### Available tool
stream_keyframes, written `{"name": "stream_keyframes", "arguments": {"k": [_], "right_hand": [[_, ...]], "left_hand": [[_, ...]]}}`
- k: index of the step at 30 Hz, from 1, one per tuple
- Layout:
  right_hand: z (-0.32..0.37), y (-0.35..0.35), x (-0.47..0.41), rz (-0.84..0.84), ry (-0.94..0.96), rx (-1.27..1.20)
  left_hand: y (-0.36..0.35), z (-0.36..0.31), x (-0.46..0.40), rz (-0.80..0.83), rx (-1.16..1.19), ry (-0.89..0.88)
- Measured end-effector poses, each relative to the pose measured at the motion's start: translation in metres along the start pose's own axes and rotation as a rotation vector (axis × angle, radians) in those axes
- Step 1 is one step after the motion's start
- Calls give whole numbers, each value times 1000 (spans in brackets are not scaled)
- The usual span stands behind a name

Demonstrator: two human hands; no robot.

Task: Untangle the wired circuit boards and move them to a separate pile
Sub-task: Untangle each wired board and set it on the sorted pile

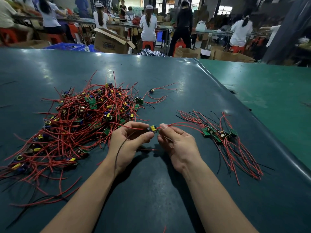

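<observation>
Dark green matting covers the work surface (151,190), and near its middle both hands meet on one small circuit board (152,128) with a yellow capacitor, held just above the mat. Left hand (130,142) pinches the board between thumb and curled fingers, a black lead hanging down past its wrist. Right hand (176,142) pinches the red wires (183,123) where they leave the board, its grip pressed together on them; those wires run off toward the sorted pile (220,137) lying to the right, a handful of boards with their leads combed out roughly parallel.

To the left, touching the left hand's knuckles, sprawls the tangled pile (75,121), far bigger. One stray board (151,91) lies apart beyond it.

This looks like the freeing step: the board seems clear of the tangle, with few done and most remaining. Next it probably needs its leads drawn straight, then carrying right to join the sorted pile.

Past the surface's far edge stand an open cardboard box (109,42) and blue crates (67,46); their contents cannot be made out.
</observation>
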State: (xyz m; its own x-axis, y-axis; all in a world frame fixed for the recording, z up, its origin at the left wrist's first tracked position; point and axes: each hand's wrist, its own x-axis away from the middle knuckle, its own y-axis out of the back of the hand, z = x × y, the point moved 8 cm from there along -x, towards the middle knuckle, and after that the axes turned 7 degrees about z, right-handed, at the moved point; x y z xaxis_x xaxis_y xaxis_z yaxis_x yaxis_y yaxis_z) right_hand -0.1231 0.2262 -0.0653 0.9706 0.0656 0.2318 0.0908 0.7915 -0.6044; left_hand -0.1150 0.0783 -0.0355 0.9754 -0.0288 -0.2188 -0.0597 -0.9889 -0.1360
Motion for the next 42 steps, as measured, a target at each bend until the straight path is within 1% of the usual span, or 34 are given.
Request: {"name": "stream_keyframes", "arguments": {"k": [5,8,11,16,19,21,24,27,30,32,35,38,42], "right_hand": [[3,2,0,-61,94,260],[10,1,2,-90,154,350],[17,9,2,-169,195,332],[35,21,5,-307,372,265],[38,17,7,-284,467,233],[35,16,5,-256,442,201],[34,23,0,-271,387,147],[40,29,-2,-289,408,130],[45,26,-3,-211,432,64],[45,23,-5,-155,385,-27],[40,26,-8,-163,285,-121],[40,29,-10,-172,269,-108],[44,34,-7,-202,345,-39]], "left_hand": [[-3,1,2,31,-42,12],[-2,4,1,19,-51,36],[-1,4,0,27,-62,51],[-6,4,1,68,-47,64],[-8,2,0,91,-61,52],[-8,2,0,104,-49,49],[-11,3,2,144,-17,61],[-13,3,2,164,-10,74],[-9,3,1,137,2,77],[-8,4,1,131,9,83],[-10,4,2,152,21,83],[-13,4,3,164,23,87],[-9,5,2,147,-14,84]]}}
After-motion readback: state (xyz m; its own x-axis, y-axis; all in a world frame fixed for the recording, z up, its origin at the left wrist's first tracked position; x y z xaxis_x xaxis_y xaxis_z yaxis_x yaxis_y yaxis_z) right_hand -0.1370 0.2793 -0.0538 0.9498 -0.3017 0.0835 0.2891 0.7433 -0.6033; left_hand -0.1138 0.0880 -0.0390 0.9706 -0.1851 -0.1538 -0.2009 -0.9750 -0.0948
